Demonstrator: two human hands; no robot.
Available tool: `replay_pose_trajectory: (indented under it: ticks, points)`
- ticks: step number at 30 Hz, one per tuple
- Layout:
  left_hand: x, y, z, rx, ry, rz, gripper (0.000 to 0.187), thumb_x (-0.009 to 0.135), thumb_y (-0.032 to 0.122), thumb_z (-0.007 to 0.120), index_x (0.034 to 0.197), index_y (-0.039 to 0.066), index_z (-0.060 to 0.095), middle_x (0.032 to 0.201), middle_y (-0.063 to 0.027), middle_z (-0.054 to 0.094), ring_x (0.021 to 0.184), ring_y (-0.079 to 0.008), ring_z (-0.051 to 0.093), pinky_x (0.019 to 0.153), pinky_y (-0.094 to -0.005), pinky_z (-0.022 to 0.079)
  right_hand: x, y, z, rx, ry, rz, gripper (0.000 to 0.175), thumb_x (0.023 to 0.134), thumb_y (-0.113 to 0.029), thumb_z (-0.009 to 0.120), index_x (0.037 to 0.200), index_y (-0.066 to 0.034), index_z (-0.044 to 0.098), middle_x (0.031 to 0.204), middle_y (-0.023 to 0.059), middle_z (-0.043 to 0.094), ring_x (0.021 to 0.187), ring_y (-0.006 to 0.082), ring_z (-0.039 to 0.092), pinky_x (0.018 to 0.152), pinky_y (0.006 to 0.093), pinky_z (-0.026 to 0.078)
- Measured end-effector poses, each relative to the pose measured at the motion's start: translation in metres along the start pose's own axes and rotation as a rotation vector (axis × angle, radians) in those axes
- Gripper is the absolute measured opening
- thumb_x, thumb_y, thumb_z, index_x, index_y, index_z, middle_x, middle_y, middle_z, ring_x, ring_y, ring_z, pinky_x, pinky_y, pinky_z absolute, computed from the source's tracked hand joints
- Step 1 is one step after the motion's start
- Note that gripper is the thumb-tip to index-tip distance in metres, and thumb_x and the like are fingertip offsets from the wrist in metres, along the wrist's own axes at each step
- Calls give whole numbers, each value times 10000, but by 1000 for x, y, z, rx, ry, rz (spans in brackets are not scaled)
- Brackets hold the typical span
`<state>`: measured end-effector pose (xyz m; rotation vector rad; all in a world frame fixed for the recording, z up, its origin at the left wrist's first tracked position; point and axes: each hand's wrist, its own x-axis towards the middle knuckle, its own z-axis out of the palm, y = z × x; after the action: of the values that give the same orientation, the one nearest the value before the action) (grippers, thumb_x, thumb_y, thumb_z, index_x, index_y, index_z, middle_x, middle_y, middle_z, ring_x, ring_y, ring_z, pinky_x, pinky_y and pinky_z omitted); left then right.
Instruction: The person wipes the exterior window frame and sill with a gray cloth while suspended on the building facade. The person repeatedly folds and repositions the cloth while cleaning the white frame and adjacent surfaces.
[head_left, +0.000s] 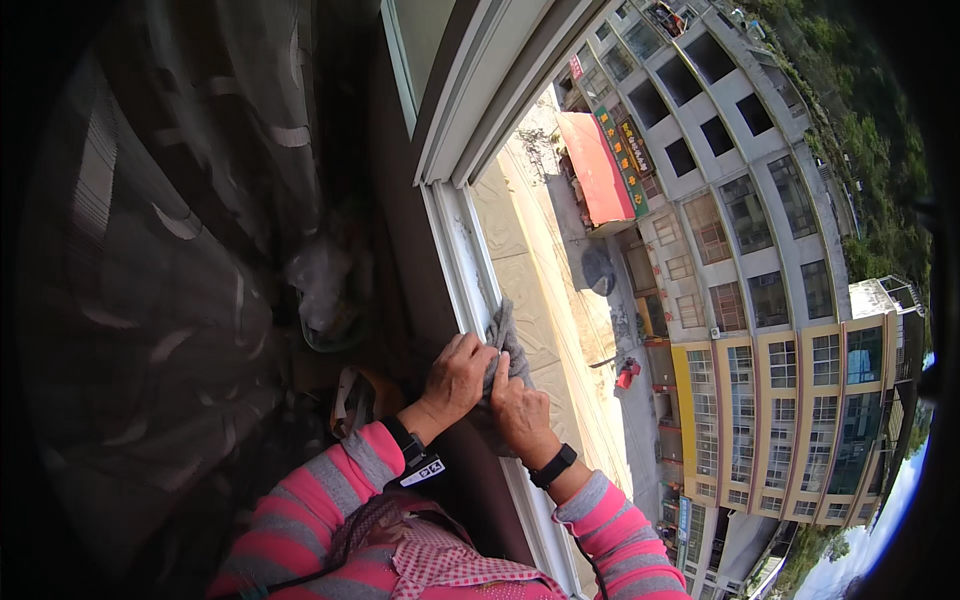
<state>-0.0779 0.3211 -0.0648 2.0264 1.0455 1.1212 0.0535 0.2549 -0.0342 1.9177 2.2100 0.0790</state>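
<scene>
A grey cloth (503, 337) lies bunched over the white window track (459, 240) of an open window. My left hand (456, 375) grips the cloth from the inner side, its fingertips pressed against the track. From the outer side my right hand (520, 409) holds the same cloth, with the index finger pointing along it. Both hands are close together, the fingers nearly meeting. Part of the cloth is hidden under the hands and hangs below them. Some dark dirt shows in the track beyond the cloth.
Sliding window frames (480, 90) stand at the far end of the track. Outside, a street (600, 277) and multi-storey buildings (750, 202) lie far below and across. Dark patterned curtains (180, 210) hang on the left, near a bin-like container (322, 341) with clear plastic.
</scene>
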Motion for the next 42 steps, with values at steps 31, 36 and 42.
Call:
replay_pose_trajectory:
  ticks: [31, 36, 42]
  points:
    - [14, -13, 8, 164, 34, 69, 51, 878, 110, 590, 886, 73, 625, 855, -107, 541, 839, -305, 578, 722, -403, 487, 29, 10, 6, 1, 128, -45, 526, 861, -127, 542, 1350, 64, 510, 649, 80, 615, 499, 206, 642, 436, 343, 517]
    - [-58, 47, 22, 150, -188, 203, 116, 825, 103, 608, 923, 53, 648, 835, -91, 536, 794, -267, 580, 686, -375, 489, -97, 4, 7, 84, 2, 68, 578, 846, -112, 551, 1402, 32, 485, 680, 71, 587, 497, 193, 621, 431, 337, 499]
    - [-119, 98, 48, -24, -453, 420, 94, 812, 129, 582, 847, 45, 604, 818, -85, 507, 767, -242, 563, 662, -345, 489, -233, -20, 3, 99, -92, 305, 625, 806, -121, 582, 1419, -29, 496, 670, 56, 556, 483, 188, 586, 426, 352, 474]
